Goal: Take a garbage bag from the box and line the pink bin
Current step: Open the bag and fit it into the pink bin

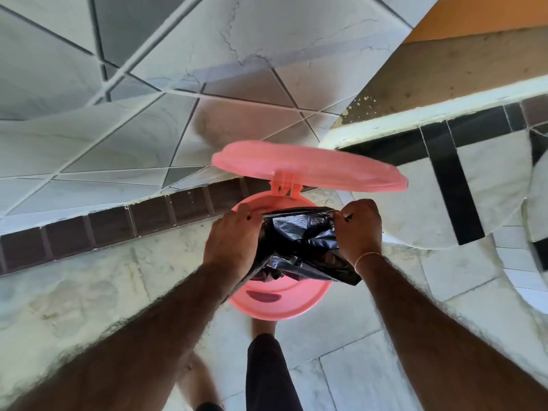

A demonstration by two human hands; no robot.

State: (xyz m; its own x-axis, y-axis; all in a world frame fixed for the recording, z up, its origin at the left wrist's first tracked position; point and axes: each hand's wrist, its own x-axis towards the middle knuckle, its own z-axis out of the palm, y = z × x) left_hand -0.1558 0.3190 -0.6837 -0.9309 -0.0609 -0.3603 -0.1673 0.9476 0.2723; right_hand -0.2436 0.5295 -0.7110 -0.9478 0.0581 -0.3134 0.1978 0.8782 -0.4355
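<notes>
A round pink bin [284, 307] stands on the floor below me, its hinged pink lid [308, 166] raised at the far side. Over the bin's mouth I hold a crumpled black garbage bag [299, 241]. My left hand [234, 238] pinches the bag's top edge on the left. My right hand [360, 226] pinches the same edge on the right, and the edge is stretched flat between them. The rest of the bag hangs bunched down into the bin. No box is in view.
The bin stands close to a tiled wall [148, 84] with a dark brown tile skirting [118, 223]. A black-and-white tiled ledge [444, 161] with a white edge juts in at the right. My legs and a foot [267, 375] are just below the bin.
</notes>
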